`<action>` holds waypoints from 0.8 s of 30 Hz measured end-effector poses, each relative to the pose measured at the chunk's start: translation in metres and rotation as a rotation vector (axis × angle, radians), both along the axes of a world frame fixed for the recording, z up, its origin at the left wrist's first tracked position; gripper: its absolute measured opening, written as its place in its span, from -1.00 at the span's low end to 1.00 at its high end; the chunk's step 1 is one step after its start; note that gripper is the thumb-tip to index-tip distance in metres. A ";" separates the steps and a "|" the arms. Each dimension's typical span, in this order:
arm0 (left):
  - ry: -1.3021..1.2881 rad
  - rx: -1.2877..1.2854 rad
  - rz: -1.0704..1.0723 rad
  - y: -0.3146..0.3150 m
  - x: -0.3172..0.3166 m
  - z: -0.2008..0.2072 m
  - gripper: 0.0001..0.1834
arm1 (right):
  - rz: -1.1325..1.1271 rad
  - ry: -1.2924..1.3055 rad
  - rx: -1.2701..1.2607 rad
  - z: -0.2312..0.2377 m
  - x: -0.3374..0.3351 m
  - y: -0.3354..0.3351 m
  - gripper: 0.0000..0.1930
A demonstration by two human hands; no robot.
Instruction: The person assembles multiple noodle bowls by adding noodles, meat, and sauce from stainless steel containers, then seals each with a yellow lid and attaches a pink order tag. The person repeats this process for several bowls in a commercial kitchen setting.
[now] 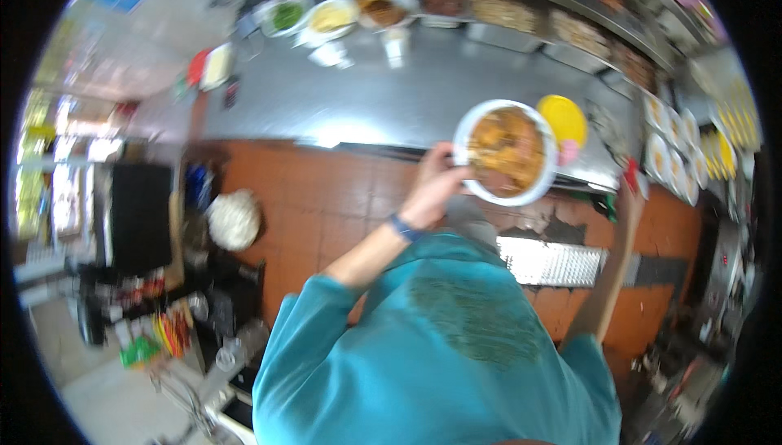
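Note:
My left hand (440,178) grips the near-left rim of a white bowl (466,129), thumb at the edge. Orange-brown food (507,152) with yellowish pieces fills it. The bowl is held at the counter's near edge. Just beyond its right side lies a round yellow plate or lid (562,119), with a small pink item (568,152) close by. Farther right, my right hand (630,199) is closed around a small red thing (632,173) whose kind is too small and blurred to tell.
A steel counter (391,103) runs across the front. Along its back stand bowls of chopped greens (287,15) and pale shreds (332,17), plus steel food trays (503,36). Several small white dishes (674,139) sit at the right. A white sack (234,221) stands on the tiled floor.

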State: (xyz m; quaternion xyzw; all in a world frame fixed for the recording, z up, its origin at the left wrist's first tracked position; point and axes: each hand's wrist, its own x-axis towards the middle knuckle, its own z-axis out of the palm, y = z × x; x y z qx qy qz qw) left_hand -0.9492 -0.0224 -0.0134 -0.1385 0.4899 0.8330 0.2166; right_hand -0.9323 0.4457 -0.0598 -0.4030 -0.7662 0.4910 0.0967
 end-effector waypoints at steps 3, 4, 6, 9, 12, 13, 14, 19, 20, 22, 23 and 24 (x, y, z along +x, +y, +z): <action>0.039 0.020 0.065 -0.002 -0.023 0.004 -0.45 | 0.209 0.255 0.112 -0.006 -0.095 0.023 -0.67; -0.057 -0.062 0.111 -0.003 -0.027 0.006 -0.40 | 0.278 0.072 0.200 0.003 -0.114 0.031 -0.60; -0.102 -0.076 0.173 0.001 -0.031 0.010 -0.35 | 0.265 0.080 0.293 0.009 -0.154 0.036 -0.59; -0.139 -0.066 0.234 0.000 -0.049 -0.001 -0.31 | 0.340 -0.024 0.436 0.004 -0.209 0.051 -0.59; -0.179 -0.054 0.303 -0.002 -0.063 -0.019 -0.26 | 0.421 0.021 0.456 -0.035 -0.257 0.074 -0.61; -0.218 -0.057 0.353 -0.001 -0.064 -0.025 -0.25 | 0.382 -0.032 0.401 -0.050 -0.276 0.083 -0.61; -0.131 -0.006 0.333 -0.001 -0.066 -0.030 -0.27 | 0.366 -0.101 0.322 -0.066 -0.295 0.090 -0.60; -0.206 -0.023 0.389 -0.007 -0.072 -0.044 -0.31 | 0.428 0.023 0.164 -0.119 -0.366 0.103 -0.49; -0.216 -0.048 0.392 -0.009 -0.074 -0.046 -0.31 | 0.429 -0.035 0.278 -0.118 -0.369 0.102 -0.48; -0.223 -0.034 0.401 -0.015 -0.077 -0.053 -0.31 | 0.426 0.028 0.601 -0.109 -0.353 0.089 -0.50; -0.224 -0.025 0.406 -0.019 -0.080 -0.057 -0.31 | 0.420 0.158 0.806 -0.100 -0.340 0.077 -0.54; -0.226 -0.016 0.411 -0.023 -0.083 -0.061 -0.31 | 0.406 0.291 1.038 -0.090 -0.327 0.062 -0.58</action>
